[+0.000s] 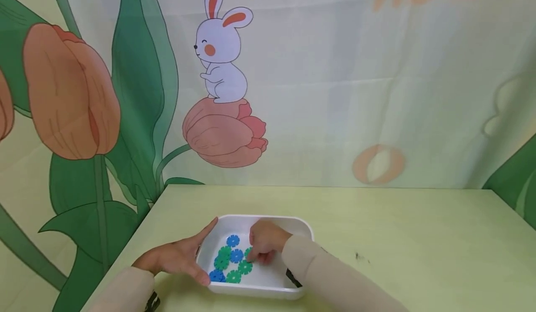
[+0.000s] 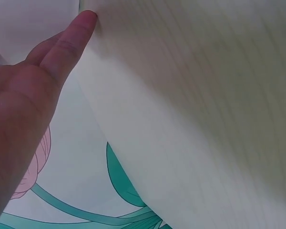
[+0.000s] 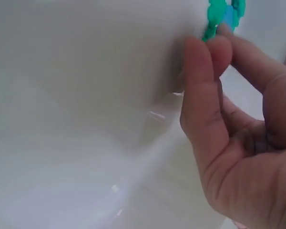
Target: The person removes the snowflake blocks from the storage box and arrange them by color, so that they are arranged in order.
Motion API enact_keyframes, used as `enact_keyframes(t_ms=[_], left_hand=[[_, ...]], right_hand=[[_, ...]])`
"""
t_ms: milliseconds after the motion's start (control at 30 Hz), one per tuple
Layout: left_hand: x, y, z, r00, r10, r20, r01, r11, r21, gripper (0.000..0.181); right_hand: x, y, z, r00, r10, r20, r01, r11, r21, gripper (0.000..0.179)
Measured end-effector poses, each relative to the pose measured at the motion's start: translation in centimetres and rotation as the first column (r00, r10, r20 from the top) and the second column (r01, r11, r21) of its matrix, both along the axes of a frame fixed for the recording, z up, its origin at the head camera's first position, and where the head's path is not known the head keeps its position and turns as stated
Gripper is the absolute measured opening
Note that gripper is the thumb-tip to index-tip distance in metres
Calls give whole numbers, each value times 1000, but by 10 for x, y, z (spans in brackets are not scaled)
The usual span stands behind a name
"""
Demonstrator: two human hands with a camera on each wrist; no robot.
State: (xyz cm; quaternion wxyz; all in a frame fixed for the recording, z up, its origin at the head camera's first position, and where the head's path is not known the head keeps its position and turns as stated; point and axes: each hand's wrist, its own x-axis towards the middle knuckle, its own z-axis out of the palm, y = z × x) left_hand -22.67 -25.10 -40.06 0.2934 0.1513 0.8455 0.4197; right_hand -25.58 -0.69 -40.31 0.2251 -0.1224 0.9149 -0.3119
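Observation:
A white plastic tray (image 1: 255, 289) holds several blue and green notched snowflake building discs, gathered in its left half. My left hand (image 1: 177, 256) spans the tray's left end, fingers toward the back corner and thumb at the front corner. In the left wrist view its fingers (image 2: 69, 45) look straight along the tray's side. Inside the tray, my right hand (image 1: 268, 242) reaches down with one finger extended to a green disc (image 1: 245, 266) and its neighbours. The right wrist view shows the other fingers (image 3: 200, 90) bent, close to the green discs (image 3: 217, 12).
The tray stands on a pale yellow-green table (image 1: 398, 237), near its front. Behind the table hangs a cloth (image 1: 314, 93) printed with tulips and a rabbit. A small dark mark (image 1: 357, 255) lies on the tabletop right of the tray.

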Motion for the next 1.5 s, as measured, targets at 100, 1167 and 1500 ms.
enact_keyframes(t_ms=[100, 1167, 1500], left_hand=[[3, 1, -2, 1000, 13, 11, -13, 1000, 1, 128], [1, -2, -5, 1000, -22, -6, 22, 999, 25, 131], [1, 1, -5, 998, -62, -27, 63, 997, 42, 133]], right_hand=[[1, 0, -2, 1000, 25, -5, -25, 1000, 18, 25], [-7, 71, 58, 993, -21, 113, 47, 972, -232, 15], [3, 131, 63, 992, -77, 95, 103, 946, -308, 16]])
